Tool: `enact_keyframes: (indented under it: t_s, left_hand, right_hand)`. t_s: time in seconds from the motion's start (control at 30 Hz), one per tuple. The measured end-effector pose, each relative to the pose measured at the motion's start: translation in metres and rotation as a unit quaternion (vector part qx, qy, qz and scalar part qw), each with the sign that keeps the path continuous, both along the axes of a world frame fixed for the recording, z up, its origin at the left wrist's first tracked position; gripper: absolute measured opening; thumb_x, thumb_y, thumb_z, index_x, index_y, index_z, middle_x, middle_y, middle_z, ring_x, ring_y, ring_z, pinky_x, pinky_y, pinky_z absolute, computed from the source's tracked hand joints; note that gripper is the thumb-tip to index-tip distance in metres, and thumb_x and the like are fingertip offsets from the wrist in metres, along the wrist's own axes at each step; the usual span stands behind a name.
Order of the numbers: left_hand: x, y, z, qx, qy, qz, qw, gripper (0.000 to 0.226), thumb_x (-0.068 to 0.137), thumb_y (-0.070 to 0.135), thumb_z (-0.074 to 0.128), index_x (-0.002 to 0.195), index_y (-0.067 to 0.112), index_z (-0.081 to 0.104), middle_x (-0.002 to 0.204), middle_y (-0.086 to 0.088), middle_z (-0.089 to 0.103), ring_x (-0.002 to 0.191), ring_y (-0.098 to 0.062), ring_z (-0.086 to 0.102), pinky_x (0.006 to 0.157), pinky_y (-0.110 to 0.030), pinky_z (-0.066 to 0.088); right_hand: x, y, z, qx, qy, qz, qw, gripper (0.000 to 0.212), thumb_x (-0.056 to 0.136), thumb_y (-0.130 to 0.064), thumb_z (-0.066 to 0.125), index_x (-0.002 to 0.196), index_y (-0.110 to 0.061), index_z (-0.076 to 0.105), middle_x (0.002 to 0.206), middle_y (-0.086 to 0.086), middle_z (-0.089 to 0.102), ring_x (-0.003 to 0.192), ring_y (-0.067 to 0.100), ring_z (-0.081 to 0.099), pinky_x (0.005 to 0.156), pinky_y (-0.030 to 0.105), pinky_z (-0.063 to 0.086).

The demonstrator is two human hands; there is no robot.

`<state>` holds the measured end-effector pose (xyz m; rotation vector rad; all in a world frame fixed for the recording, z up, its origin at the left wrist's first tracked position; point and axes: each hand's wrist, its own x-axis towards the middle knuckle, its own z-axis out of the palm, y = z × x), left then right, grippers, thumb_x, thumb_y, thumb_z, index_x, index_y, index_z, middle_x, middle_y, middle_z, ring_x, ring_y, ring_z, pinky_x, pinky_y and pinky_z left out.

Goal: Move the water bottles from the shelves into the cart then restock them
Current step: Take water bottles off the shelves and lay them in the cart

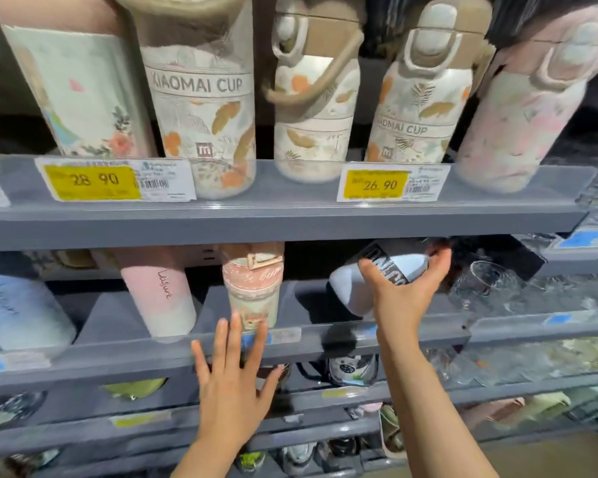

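Grey shop shelves [277,220] fill the view, tier above tier, each with a clear front lip. On the top tier stand patterned bottles [202,108], some lettered "XIAOMAI CUP", behind yellow price tags [94,182] reading 28.90 and 26.90. On the tier below, the right hand [406,282] grips a white bottle [366,281] with a black band, tilted on the shelf. A pink bottle [161,291] and a peach cup [252,284] stand to its left. The left hand [233,377] is spread flat, fingers straight, over that shelf's front edge. Glassware [491,281] sits at the right.
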<state>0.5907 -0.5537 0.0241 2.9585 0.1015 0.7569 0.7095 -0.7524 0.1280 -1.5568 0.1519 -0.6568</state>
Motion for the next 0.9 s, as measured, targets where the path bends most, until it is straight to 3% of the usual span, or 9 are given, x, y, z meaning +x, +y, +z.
enact_keyframes:
  t_s: [0.2, 0.27, 0.33, 0.4, 0.5, 0.6, 0.73, 0.9]
  left_hand:
    - [0.002, 0.001, -0.004, 0.0, -0.021, -0.007, 1.0, 0.064, 0.095, 0.057, 0.016, 0.15, 0.025, 0.012, 0.158, -0.015, 0.003, 0.145, -0.035, 0.006, 0.112, -0.063, 0.001]
    - [0.002, 0.001, -0.005, -0.002, -0.02, -0.007, 1.0, 0.064, 0.095, 0.057, 0.018, 0.15, 0.025, 0.013, 0.158, -0.016, 0.004, 0.144, -0.035, 0.008, 0.112, -0.064, 0.002]
    - [0.001, 0.001, -0.005, -0.006, -0.021, -0.008, 1.0, 0.065, 0.095, 0.057, 0.021, 0.151, 0.026, 0.012, 0.158, -0.016, 0.005, 0.144, -0.036, 0.01, 0.111, -0.064, 0.003]
    - [0.002, 0.001, -0.005, -0.003, -0.025, -0.009, 1.0, 0.066, 0.094, 0.056, 0.025, 0.151, 0.027, 0.011, 0.158, -0.015, 0.006, 0.144, -0.035, 0.01, 0.111, -0.064, 0.002]
    - [0.001, 0.002, -0.005, 0.003, -0.026, -0.011, 1.0, 0.071, 0.09, 0.056, 0.032, 0.151, 0.026, 0.012, 0.158, -0.015, 0.007, 0.144, -0.035, 0.01, 0.112, -0.062, 0.0]
    - [0.0, 0.003, -0.006, 0.002, -0.025, -0.015, 1.0, 0.073, 0.088, 0.056, 0.034, 0.151, 0.026, 0.012, 0.158, -0.014, 0.007, 0.144, -0.034, 0.01, 0.112, -0.062, 0.002]
    - [-0.002, 0.004, -0.001, -0.003, -0.007, -0.025, 1.0, 0.067, 0.093, 0.059, 0.024, 0.151, 0.026, 0.011, 0.158, -0.015, 0.007, 0.144, -0.034, 0.009, 0.112, -0.062, 0.002]
    - [-0.011, 0.004, 0.009, -0.021, 0.037, -0.041, 0.998, 0.064, 0.096, 0.059, 0.019, 0.15, 0.025, 0.021, 0.157, -0.013, 0.012, 0.144, -0.032, 0.012, 0.113, -0.06, 0.004]
  right_hand:
    - [0.008, -0.007, -0.012, -0.171, -0.013, -0.005, 0.985, 0.098, 0.067, -0.013, 0.087, 0.143, 0.001, 0.027, 0.15, 0.021, 0.026, 0.141, 0.025, 0.023, 0.107, 0.01, 0.016]
    - [0.008, -0.01, -0.017, -0.239, -0.026, -0.004, 0.971, 0.09, 0.066, -0.012, 0.087, 0.136, 0.006, 0.033, 0.143, 0.027, 0.031, 0.135, 0.022, 0.025, 0.106, 0.009, 0.017]
    - [0.005, -0.011, -0.023, -0.285, -0.046, 0.0, 0.957, 0.092, 0.066, -0.013, 0.087, 0.137, -0.002, 0.03, 0.145, 0.026, 0.029, 0.134, 0.019, 0.023, 0.108, 0.015, 0.019]
    - [0.0, -0.008, -0.027, -0.3, -0.063, 0.005, 0.952, 0.095, 0.066, -0.012, 0.087, 0.139, -0.018, 0.026, 0.149, 0.024, 0.025, 0.137, 0.019, 0.021, 0.109, 0.016, 0.019]
    - [-0.007, -0.004, -0.034, -0.312, -0.079, 0.015, 0.947, 0.101, 0.066, -0.011, 0.088, 0.141, -0.027, 0.022, 0.152, 0.02, 0.022, 0.141, 0.015, 0.016, 0.112, 0.02, 0.018]
    - [-0.012, -0.005, -0.039, -0.304, -0.088, 0.007, 0.948, 0.106, 0.068, -0.012, 0.086, 0.146, -0.027, 0.016, 0.154, 0.013, 0.018, 0.143, 0.007, 0.01, 0.117, 0.02, 0.015]
    - [-0.017, -0.004, -0.037, -0.307, -0.071, 0.01, 0.949, 0.107, 0.07, -0.016, 0.085, 0.149, -0.026, 0.012, 0.156, 0.016, 0.018, 0.145, 0.013, 0.01, 0.116, 0.018, 0.013]
    - [-0.027, -0.006, -0.033, -0.323, -0.066, 0.015, 0.944, 0.103, 0.074, -0.015, 0.083, 0.15, -0.02, 0.014, 0.157, 0.015, 0.019, 0.145, 0.013, 0.01, 0.11, 0.005, 0.007]
